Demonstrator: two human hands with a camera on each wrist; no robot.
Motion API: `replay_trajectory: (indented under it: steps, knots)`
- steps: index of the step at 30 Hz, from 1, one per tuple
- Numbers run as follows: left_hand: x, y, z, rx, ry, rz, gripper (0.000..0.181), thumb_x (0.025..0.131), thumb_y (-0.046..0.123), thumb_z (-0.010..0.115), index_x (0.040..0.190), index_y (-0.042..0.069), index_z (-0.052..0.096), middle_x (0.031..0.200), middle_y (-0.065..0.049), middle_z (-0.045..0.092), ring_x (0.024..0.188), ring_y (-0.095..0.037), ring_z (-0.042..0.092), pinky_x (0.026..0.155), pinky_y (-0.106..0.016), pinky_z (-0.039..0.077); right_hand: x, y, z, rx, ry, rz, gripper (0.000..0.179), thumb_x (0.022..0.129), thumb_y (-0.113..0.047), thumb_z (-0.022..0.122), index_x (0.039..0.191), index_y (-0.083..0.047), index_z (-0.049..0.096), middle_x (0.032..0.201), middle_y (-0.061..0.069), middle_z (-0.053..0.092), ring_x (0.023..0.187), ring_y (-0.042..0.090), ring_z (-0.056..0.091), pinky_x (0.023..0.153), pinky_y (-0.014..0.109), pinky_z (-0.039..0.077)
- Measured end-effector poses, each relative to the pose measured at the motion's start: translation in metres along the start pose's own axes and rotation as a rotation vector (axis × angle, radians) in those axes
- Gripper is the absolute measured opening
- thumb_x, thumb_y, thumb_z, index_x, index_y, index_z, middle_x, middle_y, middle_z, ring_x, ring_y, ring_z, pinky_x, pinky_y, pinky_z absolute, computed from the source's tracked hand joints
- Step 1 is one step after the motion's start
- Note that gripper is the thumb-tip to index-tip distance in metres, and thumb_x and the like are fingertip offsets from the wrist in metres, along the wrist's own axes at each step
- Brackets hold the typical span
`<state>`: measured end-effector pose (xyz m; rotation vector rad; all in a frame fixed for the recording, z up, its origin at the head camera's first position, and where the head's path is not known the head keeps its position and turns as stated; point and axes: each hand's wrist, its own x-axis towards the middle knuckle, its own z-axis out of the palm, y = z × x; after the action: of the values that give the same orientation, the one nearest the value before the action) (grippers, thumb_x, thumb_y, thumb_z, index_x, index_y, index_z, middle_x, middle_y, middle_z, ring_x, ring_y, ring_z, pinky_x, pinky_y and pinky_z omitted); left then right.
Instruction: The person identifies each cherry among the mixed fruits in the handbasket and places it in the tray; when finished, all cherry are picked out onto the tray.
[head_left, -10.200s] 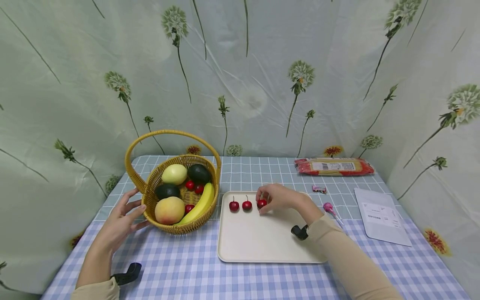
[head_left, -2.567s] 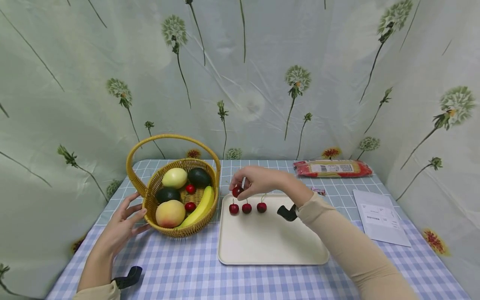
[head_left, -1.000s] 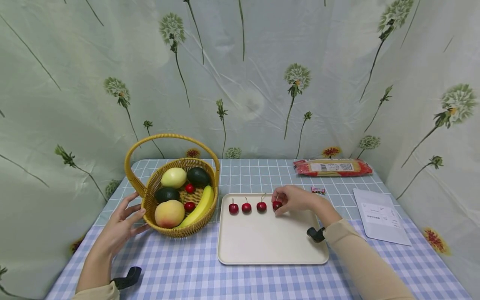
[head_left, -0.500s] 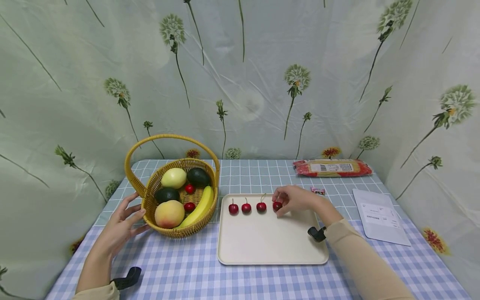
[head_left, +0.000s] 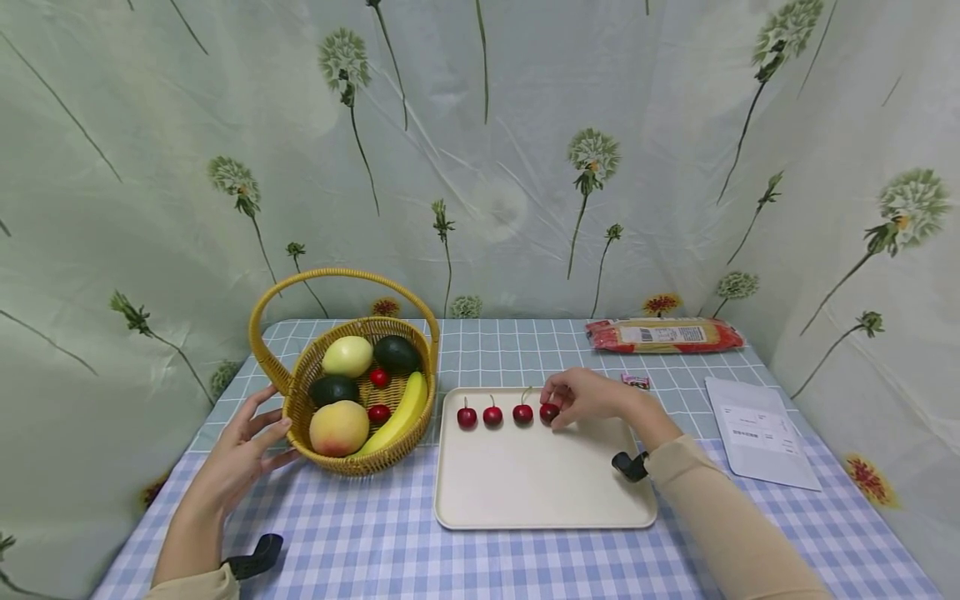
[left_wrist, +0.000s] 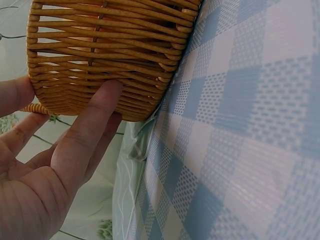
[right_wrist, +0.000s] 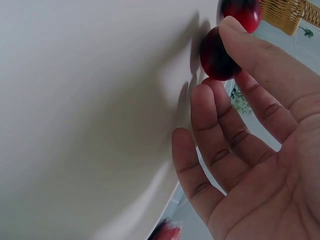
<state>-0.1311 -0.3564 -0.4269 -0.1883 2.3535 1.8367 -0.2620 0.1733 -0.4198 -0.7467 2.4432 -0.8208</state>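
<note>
My right hand [head_left: 588,395] pinches a dark red cherry [right_wrist: 218,56] between thumb and fingertips, low over the back of the cream tray [head_left: 540,492]. To its left, three stemmed cherries stand in a row: a left one [head_left: 467,417], a middle one [head_left: 492,416] and a right one [head_left: 522,413]. My left hand [head_left: 236,454] rests its extended fingers against the outer left side of a yellow wicker basket [left_wrist: 100,55]. Inside the basket are two small red fruits, a peach [head_left: 339,428], a banana [head_left: 401,417], a pale yellow fruit [head_left: 348,357] and two dark green fruits.
Behind the tray lie a long red-and-yellow packet [head_left: 666,335] and a small pink wrapped candy [head_left: 636,381]. A flat whitish pouch [head_left: 761,433] is at the right. The basket's tall handle [head_left: 341,272] arches up, and a patterned curtain [head_left: 480,167] hangs behind the table.
Over ten seconds the third cherry was set in the row, and another left the basket, carried rightward to its end. In the last half second it shifted slightly left. My left hand stayed put.
</note>
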Motion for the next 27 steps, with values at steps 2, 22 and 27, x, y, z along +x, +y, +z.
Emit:
replay_trajectory:
  steps: [2, 22, 27]
  knots:
    - [0.000, 0.000, 0.000, 0.002, 0.001, -0.005, 0.079, 0.113, 0.029, 0.058, 0.174, 0.026, 0.007, 0.167, -0.029, 0.025, 0.108, 0.010, 0.056, 0.093, -0.036, 0.066, 0.001, -0.001, 0.000, 0.010, -0.004, -0.001, 0.032, 0.085, -0.013, 0.092, 0.110, -0.010, 0.073, 0.089, 0.001, 0.065, 0.084, 0.014, 0.056, 0.075, 0.024, 0.048]
    - [0.001, 0.001, 0.001, 0.010, 0.009, -0.005, 0.081, 0.112, 0.030, 0.059, 0.174, 0.024, 0.007, 0.166, -0.029, 0.026, 0.108, 0.009, 0.055, 0.094, -0.038, 0.066, 0.005, -0.064, -0.026, -0.069, -0.037, -0.149, 0.027, 0.099, -0.027, 0.079, 0.122, -0.013, 0.072, 0.097, -0.001, 0.070, 0.091, 0.013, 0.064, 0.082, 0.031, 0.055]
    - [-0.001, 0.000, 0.001, 0.005, 0.008, 0.006, 0.080, 0.113, 0.029, 0.058, 0.174, 0.023, 0.007, 0.166, -0.029, 0.026, 0.108, 0.010, 0.056, 0.094, -0.038, 0.066, 0.014, -0.100, -0.019, -0.107, -0.086, -0.198, 0.024, 0.101, -0.031, 0.077, 0.122, -0.020, 0.072, 0.100, -0.003, 0.071, 0.095, 0.012, 0.065, 0.087, 0.030, 0.056]
